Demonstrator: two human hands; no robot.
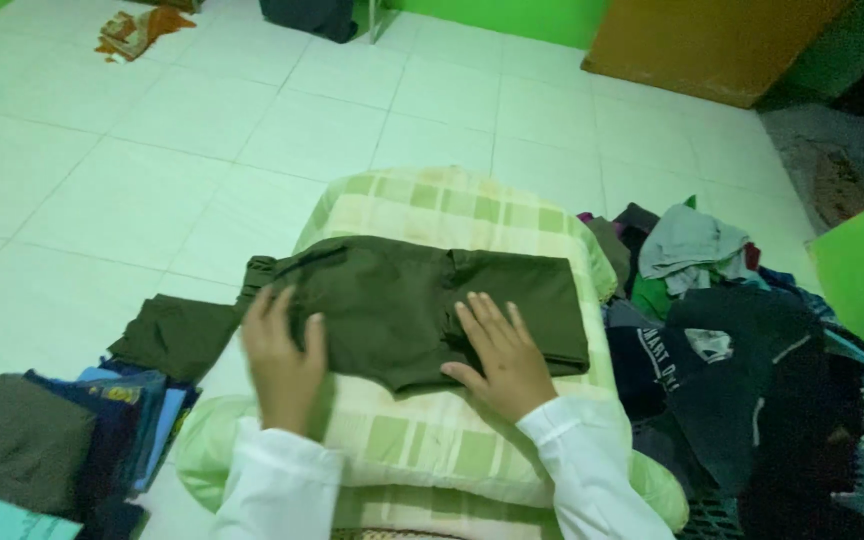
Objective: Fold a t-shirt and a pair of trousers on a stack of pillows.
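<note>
Both hands, left (282, 360) and right (500, 358), open flat on olive trousers (402, 300) atop checked pillow (432, 440).

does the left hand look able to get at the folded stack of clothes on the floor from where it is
Probably yes: the left hand rests on the olive trousers, and the folded stack lies just to its left with nothing between them.

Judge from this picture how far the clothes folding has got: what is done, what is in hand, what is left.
Done: folded clothes lie stacked on the floor at the left. In hand: the left hand and right hand lie flat on olive trousers, partly folded, atop a checked pillow. Left: a loose heap of unfolded clothes at the right, larger than the stack, so much seems to remain.
</note>
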